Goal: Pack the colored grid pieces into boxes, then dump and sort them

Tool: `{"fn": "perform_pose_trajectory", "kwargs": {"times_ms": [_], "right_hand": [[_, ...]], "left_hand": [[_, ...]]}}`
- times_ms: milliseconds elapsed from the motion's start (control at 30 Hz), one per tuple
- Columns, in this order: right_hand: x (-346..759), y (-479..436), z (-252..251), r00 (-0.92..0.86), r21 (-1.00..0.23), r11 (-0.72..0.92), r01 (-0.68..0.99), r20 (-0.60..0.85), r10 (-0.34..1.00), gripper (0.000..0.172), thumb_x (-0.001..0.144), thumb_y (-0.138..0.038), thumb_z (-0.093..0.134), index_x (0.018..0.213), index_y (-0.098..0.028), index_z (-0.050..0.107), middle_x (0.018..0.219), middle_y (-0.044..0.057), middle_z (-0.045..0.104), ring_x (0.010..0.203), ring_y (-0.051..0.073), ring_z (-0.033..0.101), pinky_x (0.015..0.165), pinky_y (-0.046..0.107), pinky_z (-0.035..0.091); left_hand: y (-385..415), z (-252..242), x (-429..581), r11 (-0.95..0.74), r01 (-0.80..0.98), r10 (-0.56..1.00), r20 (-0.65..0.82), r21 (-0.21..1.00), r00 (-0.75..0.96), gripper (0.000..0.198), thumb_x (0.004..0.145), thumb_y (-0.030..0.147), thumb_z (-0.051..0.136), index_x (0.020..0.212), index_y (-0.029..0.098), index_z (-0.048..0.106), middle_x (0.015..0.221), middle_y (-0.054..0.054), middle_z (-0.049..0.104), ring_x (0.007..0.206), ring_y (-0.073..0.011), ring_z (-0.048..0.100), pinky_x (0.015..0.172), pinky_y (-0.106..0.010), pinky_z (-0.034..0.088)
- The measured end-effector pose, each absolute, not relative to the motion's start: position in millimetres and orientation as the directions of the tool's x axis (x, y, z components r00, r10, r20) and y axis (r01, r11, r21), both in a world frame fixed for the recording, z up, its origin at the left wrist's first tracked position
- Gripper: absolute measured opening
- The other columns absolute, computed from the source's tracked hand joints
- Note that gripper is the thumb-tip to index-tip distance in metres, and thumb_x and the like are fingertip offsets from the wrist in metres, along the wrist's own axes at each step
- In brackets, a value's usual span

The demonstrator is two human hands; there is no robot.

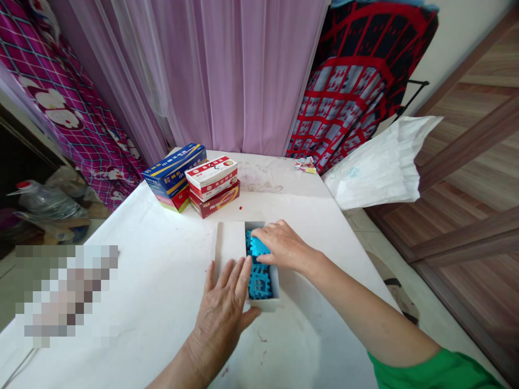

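Note:
An open white carton [270, 306] lies on the white-covered table [154, 302], its long lid flap [233, 237] folded out to the left. Inside are several blue toothed-edge plastic building pieces [259, 281]. My right hand [281, 243] reaches over the carton's far half, with fingers and thumb closed on a bright blue plastic piece [258, 246] within the box. My left hand [225, 297] rests with fingers spread on the flap and along the carton's left side. Its thumb touches the near end of the carton.
Beyond the carton, a blue box [174, 165] and red-and-white boxes [213, 177] are stacked at the table's far left. A tiny red bit [240, 208] and a crumpled wrapper [306, 165] lie farther back. A white bag [377, 167] hangs by the right edge.

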State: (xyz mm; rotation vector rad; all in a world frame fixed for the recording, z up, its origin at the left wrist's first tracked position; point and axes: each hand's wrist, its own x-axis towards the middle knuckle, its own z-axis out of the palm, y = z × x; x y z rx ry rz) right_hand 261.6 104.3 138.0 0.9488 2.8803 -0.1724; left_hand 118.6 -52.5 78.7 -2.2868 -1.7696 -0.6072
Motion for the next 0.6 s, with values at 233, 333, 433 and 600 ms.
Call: {"fn": "perform_pose_trajectory", "kwargs": {"times_ms": [233,333,433,600], "right_hand": [[270.1,76.9,138.7,-0.841,-0.130,0.838,0.531,-0.202,0.502,0.040,0.075,-0.036,0.071,0.108,-0.018,0.059,0.100,0.008,0.070,0.098,0.026,0.061,0.083,0.036,0.031],[271.1,70.2,136.6,-0.860,-0.160,0.854,0.495,-0.229,0.456,0.039,0.073,-0.040,0.072,0.103,-0.018,0.061,0.096,0.008,0.070,0.093,0.026,0.062,0.081,0.035,0.033],[269.1,66.7,134.1,-0.863,-0.165,0.861,0.481,-0.262,0.432,0.042,0.072,-0.045,0.073,0.102,-0.017,0.061,0.095,0.008,0.071,0.090,0.026,0.063,0.081,0.035,0.035],[270.3,70.8,131.1,-0.871,-0.197,0.859,0.472,-0.250,0.422,0.049,0.072,-0.047,0.075,0.109,-0.019,0.061,0.101,0.007,0.069,0.093,0.025,0.063,0.080,0.034,0.037]], "left_hand": [[-53.0,80.8,118.3,-0.269,0.957,0.893,0.400,0.110,0.205,0.085,0.080,0.043,0.068,0.149,0.013,0.029,0.137,-0.012,0.058,0.125,-0.0309,0.053,0.117,-0.052,0.016],[-53.0,80.8,119.2,-0.257,0.961,0.899,0.390,0.101,0.200,0.085,0.080,0.044,0.068,0.149,0.013,0.029,0.137,-0.013,0.057,0.125,-0.0311,0.053,0.117,-0.053,0.018],[-52.7,81.0,120.1,-0.254,0.963,0.903,0.380,0.095,0.200,0.087,0.080,0.044,0.069,0.150,0.013,0.028,0.137,-0.013,0.057,0.126,-0.0310,0.053,0.117,-0.053,0.019],[-53.3,81.9,120.0,-0.258,0.960,0.909,0.365,0.110,0.202,0.084,0.081,0.044,0.068,0.149,0.013,0.029,0.139,-0.013,0.056,0.126,-0.0313,0.052,0.118,-0.053,0.016]]}}
